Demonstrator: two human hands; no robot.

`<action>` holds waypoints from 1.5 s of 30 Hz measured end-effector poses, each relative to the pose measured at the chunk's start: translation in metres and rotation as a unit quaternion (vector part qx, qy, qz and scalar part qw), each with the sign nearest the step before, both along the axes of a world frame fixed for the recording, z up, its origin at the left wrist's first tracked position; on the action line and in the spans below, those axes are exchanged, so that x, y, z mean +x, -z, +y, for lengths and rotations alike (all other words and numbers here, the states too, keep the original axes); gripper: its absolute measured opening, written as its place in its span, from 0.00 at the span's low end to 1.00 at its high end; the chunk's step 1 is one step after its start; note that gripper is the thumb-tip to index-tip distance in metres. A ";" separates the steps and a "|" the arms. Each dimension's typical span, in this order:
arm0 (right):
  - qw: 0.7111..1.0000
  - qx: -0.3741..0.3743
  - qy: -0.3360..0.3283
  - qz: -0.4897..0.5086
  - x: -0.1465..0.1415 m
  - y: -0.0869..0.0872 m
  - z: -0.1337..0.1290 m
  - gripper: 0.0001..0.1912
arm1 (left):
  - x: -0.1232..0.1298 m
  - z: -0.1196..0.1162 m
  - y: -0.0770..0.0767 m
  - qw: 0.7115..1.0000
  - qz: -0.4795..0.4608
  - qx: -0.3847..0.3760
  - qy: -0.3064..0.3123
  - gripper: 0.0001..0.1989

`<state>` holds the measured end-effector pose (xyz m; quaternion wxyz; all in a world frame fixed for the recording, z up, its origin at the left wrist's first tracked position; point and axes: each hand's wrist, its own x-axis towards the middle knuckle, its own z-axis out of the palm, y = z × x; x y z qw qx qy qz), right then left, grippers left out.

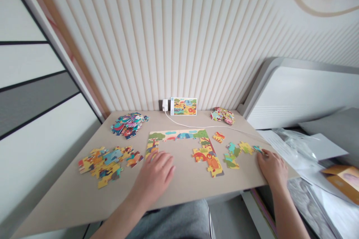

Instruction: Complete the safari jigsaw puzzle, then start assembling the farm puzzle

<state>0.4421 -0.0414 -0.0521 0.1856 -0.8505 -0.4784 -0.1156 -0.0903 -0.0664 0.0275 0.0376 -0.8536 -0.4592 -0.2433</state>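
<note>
A partly joined jigsaw puzzle (183,135) lies mid-table, its top edge and both sides forming a frame around bare tabletop. My left hand (155,170) rests palm down over the lower left side of it, fingers loosely stretched, covering some of that side. On the right, my right hand (273,167) pinches a small teal puzzle piece (257,149) between thumb and fingers. Just left of that hand are loose yellow and green puzzle pieces (232,160). An orange puzzle piece (218,137) lies alone beside the frame's upper right side.
A yellowish pile of puzzle pieces (108,162) is at left, a darker pile (129,124) behind it. Another pile (223,115) sits back right. A picture card (183,106) leans on the wall beside a white charger (165,105), whose cable (202,126) crosses the table's rear.
</note>
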 end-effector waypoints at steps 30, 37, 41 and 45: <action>0.998 0.064 -0.023 0.004 -0.004 -0.009 0.003 0.27 | -0.097 0.005 0.074 0.995 -0.003 -0.038 -0.087 0.22; 0.961 -0.012 -0.270 0.064 -0.076 -0.037 0.049 0.24 | -0.096 0.005 0.071 0.996 -0.022 -0.033 -0.080 0.21; 0.950 -0.081 -0.295 0.065 -0.126 -0.039 0.081 0.30 | -0.097 0.005 0.074 0.996 -0.025 -0.030 -0.080 0.21; 0.961 -0.094 -0.256 0.054 -0.143 -0.034 0.094 0.28 | -0.097 0.005 0.076 0.996 -0.028 -0.031 -0.079 0.21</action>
